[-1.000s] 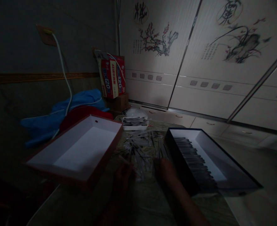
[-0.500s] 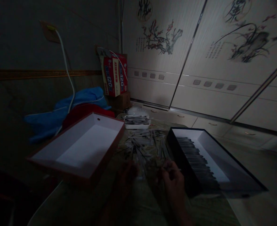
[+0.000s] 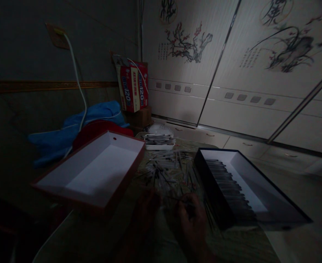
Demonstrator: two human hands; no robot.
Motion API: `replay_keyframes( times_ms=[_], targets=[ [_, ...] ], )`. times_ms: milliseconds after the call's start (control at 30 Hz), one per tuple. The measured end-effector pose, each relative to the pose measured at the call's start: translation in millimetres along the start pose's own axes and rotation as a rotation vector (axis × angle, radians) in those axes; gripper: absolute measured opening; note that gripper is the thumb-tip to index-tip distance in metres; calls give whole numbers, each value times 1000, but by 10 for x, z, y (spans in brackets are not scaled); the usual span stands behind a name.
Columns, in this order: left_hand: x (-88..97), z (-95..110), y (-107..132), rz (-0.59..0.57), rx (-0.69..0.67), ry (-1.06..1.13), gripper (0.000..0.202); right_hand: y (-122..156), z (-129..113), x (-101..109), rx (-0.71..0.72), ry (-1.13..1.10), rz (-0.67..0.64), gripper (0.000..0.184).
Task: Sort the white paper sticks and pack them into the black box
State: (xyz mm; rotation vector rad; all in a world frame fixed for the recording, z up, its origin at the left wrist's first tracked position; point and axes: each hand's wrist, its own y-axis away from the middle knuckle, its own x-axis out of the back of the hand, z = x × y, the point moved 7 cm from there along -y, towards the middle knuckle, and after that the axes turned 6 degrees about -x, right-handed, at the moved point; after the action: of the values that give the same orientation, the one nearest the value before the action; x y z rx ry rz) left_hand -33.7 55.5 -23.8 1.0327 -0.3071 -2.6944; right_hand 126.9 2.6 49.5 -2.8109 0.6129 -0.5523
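My right hand (image 3: pixel 192 213) is low in the middle, its thumb and fingers pinched on a thin dark rod that looks like a pen refill (image 3: pixel 173 198), pointing left. My left hand (image 3: pixel 148 204) is just left of it, in deep shadow. Its fingers look curled together; what they hold is too dark to make out. Beyond both hands lies a loose pile of clear pen barrels and dark thin pen parts (image 3: pixel 161 173). A black-edged box (image 3: pixel 280 193) on the right holds a row of bundled dark pens (image 3: pixel 229 186) along its left side.
A red box with a white inside (image 3: pixel 95 175) is at the left. At the back stands a white tray (image 3: pixel 159 147) of pen pieces. Behind are a red carton (image 3: pixel 135 87), blue cloth (image 3: pixel 95 115), a hanging white cable (image 3: pixel 77 73) and white cabinet doors (image 3: pixel 177 106).
My right hand has moved left and slightly down, away from the black-edged box and closer to my left hand. My left hand has hardly moved.
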Motion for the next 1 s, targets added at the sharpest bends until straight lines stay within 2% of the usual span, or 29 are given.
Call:
replay_keyframes(
  times_ms=[100,200,267,333,433,500,600,733,867,1000],
  targets=[
    [60,35,12,-21,-66,-101,25,19,-33,-125,29,18,-82,8],
    [157,30,-11,31,-76,-71,34,14,-41,-237,62,37,-198,12],
    [180,-31,-44,65,2,36,26,-40,16,-235,64,83,-205,15],
    [156,-96,-74,82,98,145,19,-149,116,-169,53,148,-142,17],
    [88,-162,-91,97,218,313,19,-360,248,-87,58,283,-62,20],
    [52,-172,-81,102,257,388,19,-490,280,-128,88,409,-92,20],
    [34,-138,-63,103,234,410,17,-616,250,-345,163,597,-224,22],
    [41,-42,-68,87,115,326,12,-696,165,-745,232,699,-349,21],
    [87,47,-94,118,-14,241,13,-747,118,-1108,268,771,-395,19],
    [144,21,-123,147,-11,233,12,-798,117,-1304,260,802,-380,19]
  ],
)
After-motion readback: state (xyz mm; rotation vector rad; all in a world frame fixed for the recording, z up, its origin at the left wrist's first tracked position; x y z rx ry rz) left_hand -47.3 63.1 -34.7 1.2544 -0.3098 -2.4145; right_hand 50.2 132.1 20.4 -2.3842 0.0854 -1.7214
